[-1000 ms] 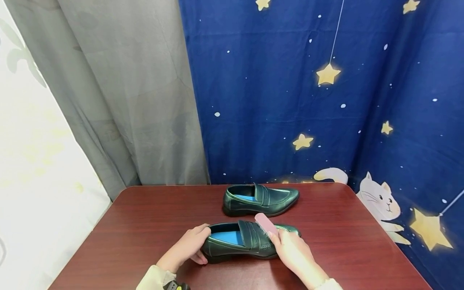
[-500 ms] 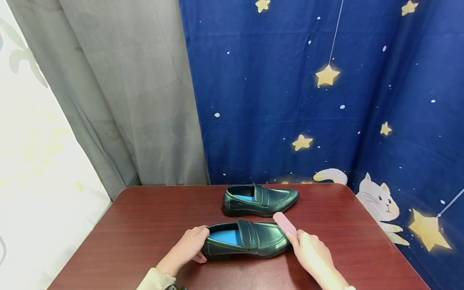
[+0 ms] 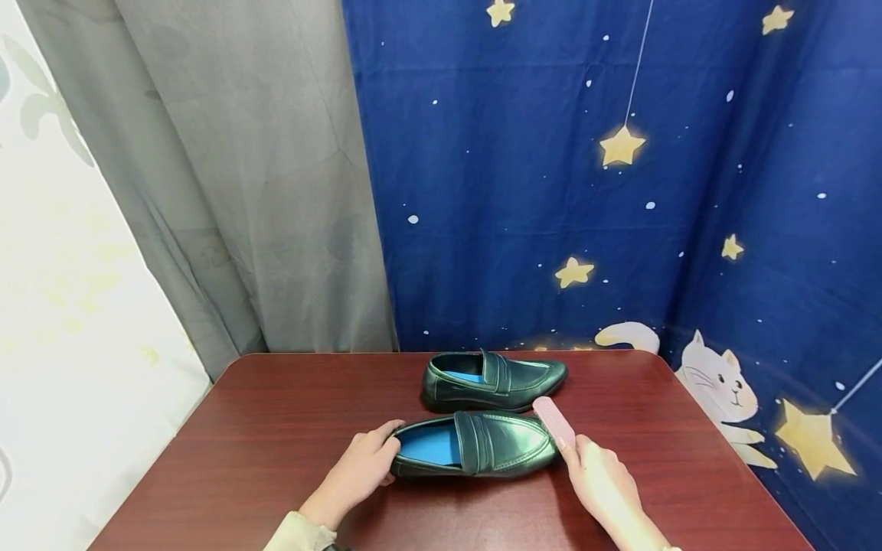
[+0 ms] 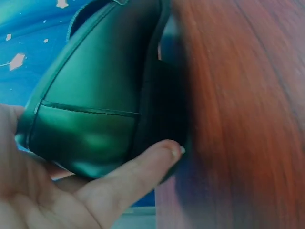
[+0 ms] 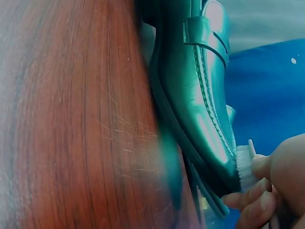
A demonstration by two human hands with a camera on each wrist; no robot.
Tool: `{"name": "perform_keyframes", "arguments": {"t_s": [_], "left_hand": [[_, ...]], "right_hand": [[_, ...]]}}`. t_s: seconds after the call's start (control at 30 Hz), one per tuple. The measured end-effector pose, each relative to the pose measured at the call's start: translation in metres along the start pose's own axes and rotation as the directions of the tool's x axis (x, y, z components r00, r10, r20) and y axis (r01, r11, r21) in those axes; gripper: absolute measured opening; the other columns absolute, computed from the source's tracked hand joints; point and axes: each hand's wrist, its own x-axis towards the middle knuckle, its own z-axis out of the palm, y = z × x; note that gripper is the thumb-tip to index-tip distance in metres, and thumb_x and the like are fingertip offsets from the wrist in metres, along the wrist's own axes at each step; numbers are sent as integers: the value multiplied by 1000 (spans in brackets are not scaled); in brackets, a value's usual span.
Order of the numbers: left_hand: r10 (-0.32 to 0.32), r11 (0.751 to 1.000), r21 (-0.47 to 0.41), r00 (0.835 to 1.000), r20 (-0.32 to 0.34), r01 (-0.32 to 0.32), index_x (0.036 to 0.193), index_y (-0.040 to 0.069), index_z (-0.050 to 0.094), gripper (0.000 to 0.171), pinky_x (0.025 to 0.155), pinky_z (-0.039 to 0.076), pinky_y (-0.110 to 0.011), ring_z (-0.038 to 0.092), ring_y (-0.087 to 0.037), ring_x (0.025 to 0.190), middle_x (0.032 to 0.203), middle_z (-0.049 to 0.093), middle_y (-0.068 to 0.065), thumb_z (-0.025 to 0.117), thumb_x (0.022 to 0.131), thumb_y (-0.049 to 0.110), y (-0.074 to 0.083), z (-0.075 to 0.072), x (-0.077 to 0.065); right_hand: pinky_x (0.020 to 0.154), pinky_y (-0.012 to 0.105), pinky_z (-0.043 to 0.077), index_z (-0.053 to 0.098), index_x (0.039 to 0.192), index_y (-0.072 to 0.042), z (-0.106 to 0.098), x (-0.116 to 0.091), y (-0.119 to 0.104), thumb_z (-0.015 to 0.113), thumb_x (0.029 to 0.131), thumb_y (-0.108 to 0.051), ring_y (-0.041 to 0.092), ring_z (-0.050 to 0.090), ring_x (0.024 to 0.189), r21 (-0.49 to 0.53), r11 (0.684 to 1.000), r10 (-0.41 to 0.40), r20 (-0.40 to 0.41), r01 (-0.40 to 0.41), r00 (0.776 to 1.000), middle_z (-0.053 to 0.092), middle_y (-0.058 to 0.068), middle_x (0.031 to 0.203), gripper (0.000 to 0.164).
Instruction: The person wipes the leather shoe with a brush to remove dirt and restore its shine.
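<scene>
A dark green leather loafer with a blue insole is in the middle of the head view, toe to the right. My left hand grips its heel; in the left wrist view the thumb lies low across the back of the heel. At the toe, my right hand holds a pink-backed brush. Its white bristles meet the toe in the right wrist view. The matching loafer stands just behind, also toe to the right.
Both shoes are over a reddish-brown wooden table with rounded far corners. Behind it hang a grey curtain and a blue curtain with stars and a white cat.
My right hand has drawn the brush rightward from the strap area to the toe. The near loafer has shifted slightly away and tipped, its upper showing more. My left hand keeps the heel.
</scene>
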Motion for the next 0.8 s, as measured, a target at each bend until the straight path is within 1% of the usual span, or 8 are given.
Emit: {"name": "perform_keyframes", "arguments": {"t_s": [0.13,0.2,0.27,0.33,0.43,0.5,0.63,0.8], "left_hand": [[39,998,52,999,-26,-38,138,5,58,45,54,55,-24,65,-14,58,107,70,-19,49,94,11,-5,1,2],[74,991,112,996,-45,-68,137,9,59,45,62,54,-23,64,-10,67,102,71,-9,52,92,12,-9,1,2],[114,981,167,992,-62,-102,137,14,59,48,65,48,-21,58,-5,67,84,66,2,56,89,12,-14,2,3],[166,968,204,984,-71,-148,137,18,58,52,71,46,-20,57,-3,76,92,69,3,61,86,11,-19,2,3],[220,960,186,975,-37,-209,140,17,54,58,78,50,-19,63,-3,88,121,69,-13,68,84,12,-25,2,4],[243,958,157,970,9,-241,143,13,50,61,86,53,-21,65,-12,105,149,49,-24,71,85,15,-27,2,6],[230,961,138,969,91,-241,150,4,35,79,98,53,-32,60,-23,122,157,41,-22,76,88,28,-28,1,9],[176,961,200,980,89,-191,155,3,24,97,110,43,-53,45,-28,142,159,39,-12,81,84,36,-29,5,10]], "right_hand": [[51,46,40,59,86,-9,2,1,0,55,103,-36,34,64,66,5,1000,-6,-19,6,1000,65,15,75,32],[52,47,41,59,86,-9,3,1,0,55,104,-36,35,63,66,8,1000,-5,-27,6,1000,64,15,73,32],[53,49,42,58,86,-8,4,1,0,55,104,-35,37,64,67,10,1000,-8,-43,8,999,64,15,74,32],[53,50,42,57,84,-8,5,1,0,55,104,-35,39,64,67,11,1000,-14,-62,15,998,63,15,72,33],[54,51,43,56,82,-8,4,2,0,54,104,-36,41,64,67,14,1000,-25,-78,26,997,62,15,70,36],[54,52,42,55,80,-9,3,2,0,53,104,-37,41,64,67,17,1000,-24,-79,25,997,61,14,69,37],[55,52,43,55,80,-9,1,4,0,53,105,-37,40,64,68,19,1000,-12,-77,13,997,60,13,68,37],[54,49,42,56,81,-10,1,4,-1,52,105,-39,37,64,67,25,1000,-6,-55,7,998,60,11,68,37]]}}
